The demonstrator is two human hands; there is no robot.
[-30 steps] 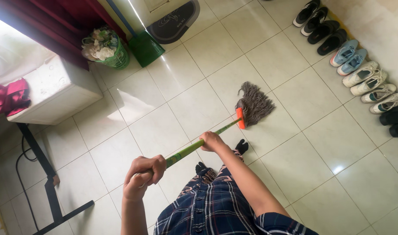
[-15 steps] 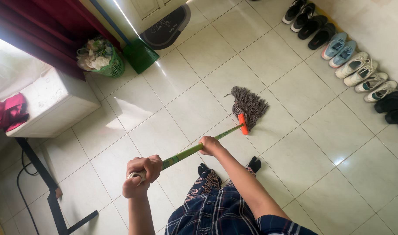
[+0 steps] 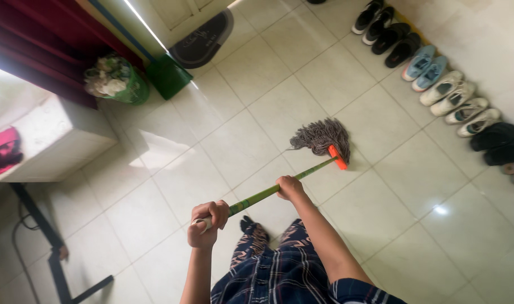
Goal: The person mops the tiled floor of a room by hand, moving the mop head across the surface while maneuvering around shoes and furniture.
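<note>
I hold a mop with a green handle (image 3: 265, 193) in both hands. My left hand (image 3: 208, 222) grips the near end of the handle. Farther down the stick, my right hand (image 3: 290, 188) is closed around it. The mop's grey string head (image 3: 320, 137) with an orange clamp (image 3: 338, 157) rests on the pale tiled floor (image 3: 380, 186), its strands trailing to the left. Below the hands are my plaid trousers and a dark-socked foot (image 3: 248, 227).
A row of shoes (image 3: 442, 84) lines the right wall. A green basket of rags (image 3: 113, 81), a green dustpan (image 3: 168, 76) and a dark doormat (image 3: 203, 40) sit at the back left. A white box (image 3: 48, 138) and black table legs (image 3: 48, 247) stand on the left.
The mop head has swept to the right across the tiles, its strands now dragging left. Both hands shifted right with the handle, and the view tilted.
</note>
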